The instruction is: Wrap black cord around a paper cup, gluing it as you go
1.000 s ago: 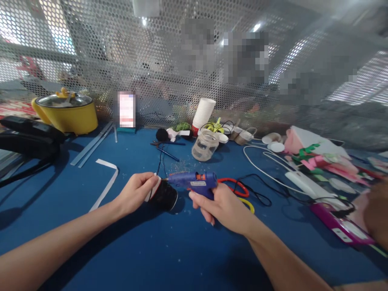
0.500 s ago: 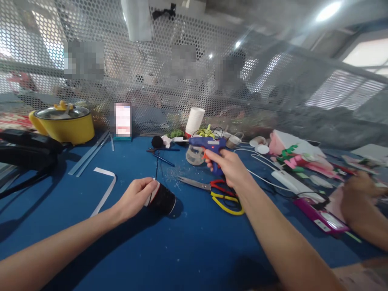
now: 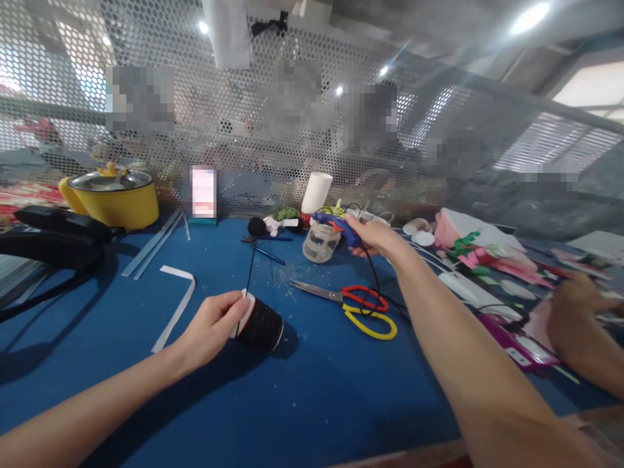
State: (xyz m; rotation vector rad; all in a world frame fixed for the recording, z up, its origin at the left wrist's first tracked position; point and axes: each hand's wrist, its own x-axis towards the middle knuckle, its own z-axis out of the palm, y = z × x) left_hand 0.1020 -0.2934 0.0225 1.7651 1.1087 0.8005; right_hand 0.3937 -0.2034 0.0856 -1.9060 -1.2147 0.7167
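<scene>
My left hand (image 3: pixel 217 325) is closed around the pale end of a black-covered cup (image 3: pixel 263 326), which lies tilted on its side over the blue table. From that end a thin black strand (image 3: pixel 251 270) runs up toward a small black ball (image 3: pixel 257 226). In my right hand (image 3: pixel 373 235) is a blue hot glue gun (image 3: pixel 347 231) with an orange trigger, its nozzle toward the left above a clear plastic container (image 3: pixel 320 244). Scissors (image 3: pixel 348 297) with one red and one yellow handle loop lie between my hands, blades toward the left.
A white strip (image 3: pixel 179 305) lies left of my left hand. Farther back are a yellow pot (image 3: pixel 121 205), a lit phone (image 3: pixel 203 193) and stacked white cups (image 3: pixel 318 193). At right, another person's arm (image 3: pixel 580 331) is beside a purple device (image 3: pixel 517 348) and pink craft pieces.
My right hand has moved back and slightly right with the glue gun, turning it so the nozzle is over the clear container. My left hand keeps its hold on the cup.
</scene>
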